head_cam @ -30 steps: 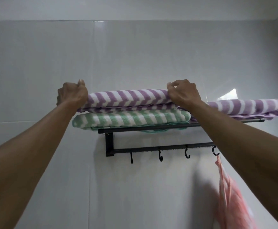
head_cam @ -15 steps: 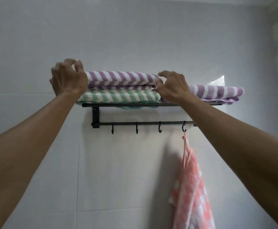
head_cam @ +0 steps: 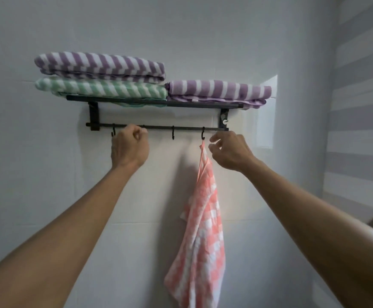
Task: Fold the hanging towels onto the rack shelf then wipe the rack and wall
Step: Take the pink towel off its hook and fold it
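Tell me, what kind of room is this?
Probably a bathroom. The wall is tiled, folded towels sit on a black rack, and a pink cloth hangs from a hook.

Home bathroom: tiled wall (head_cam: 181, 30), wall-mounted black towel rack (head_cam: 154, 103) (hooks underneath), folded striped towels (head_cam: 101, 65).

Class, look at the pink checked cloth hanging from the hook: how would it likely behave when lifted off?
The pink checked cloth hangs in soft folds, so it is probably floppy and would sag when lifted. It looks thin, so likely light. It hangs from one hook by a corner, so it may swing.
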`<state>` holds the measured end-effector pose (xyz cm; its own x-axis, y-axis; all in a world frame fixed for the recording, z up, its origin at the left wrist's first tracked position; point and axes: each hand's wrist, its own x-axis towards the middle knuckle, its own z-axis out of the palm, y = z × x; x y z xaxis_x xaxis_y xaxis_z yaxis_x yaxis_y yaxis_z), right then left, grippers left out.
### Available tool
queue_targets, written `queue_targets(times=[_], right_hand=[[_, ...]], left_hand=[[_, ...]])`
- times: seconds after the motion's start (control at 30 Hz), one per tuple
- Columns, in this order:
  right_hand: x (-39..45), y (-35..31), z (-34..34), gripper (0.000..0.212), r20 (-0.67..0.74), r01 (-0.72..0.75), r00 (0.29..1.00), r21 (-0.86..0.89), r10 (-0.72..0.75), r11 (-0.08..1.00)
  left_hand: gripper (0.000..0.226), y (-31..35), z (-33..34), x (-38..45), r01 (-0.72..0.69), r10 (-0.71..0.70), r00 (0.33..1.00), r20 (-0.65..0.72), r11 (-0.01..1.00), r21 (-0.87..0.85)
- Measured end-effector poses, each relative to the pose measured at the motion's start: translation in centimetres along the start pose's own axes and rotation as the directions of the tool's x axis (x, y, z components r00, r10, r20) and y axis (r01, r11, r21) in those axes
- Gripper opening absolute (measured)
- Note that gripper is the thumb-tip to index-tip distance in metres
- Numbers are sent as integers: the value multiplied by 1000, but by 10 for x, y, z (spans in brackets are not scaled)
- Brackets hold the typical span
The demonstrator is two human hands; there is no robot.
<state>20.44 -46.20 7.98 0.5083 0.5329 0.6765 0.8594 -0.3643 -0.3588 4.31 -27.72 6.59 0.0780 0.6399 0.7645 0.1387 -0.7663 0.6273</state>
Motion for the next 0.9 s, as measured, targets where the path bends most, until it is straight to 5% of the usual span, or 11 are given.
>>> queue_targets(times=[0.5,0.9], right_hand=[[45,132,91,33,166,-263,957,160,237,951],[147,154,163,45,282,-345,925,349,253,871]], left_hand=[[17,-62,180,-55,200,-167,848,503,980,-11],[49,-96,293,-9,253,-63,721,690,951,-178]])
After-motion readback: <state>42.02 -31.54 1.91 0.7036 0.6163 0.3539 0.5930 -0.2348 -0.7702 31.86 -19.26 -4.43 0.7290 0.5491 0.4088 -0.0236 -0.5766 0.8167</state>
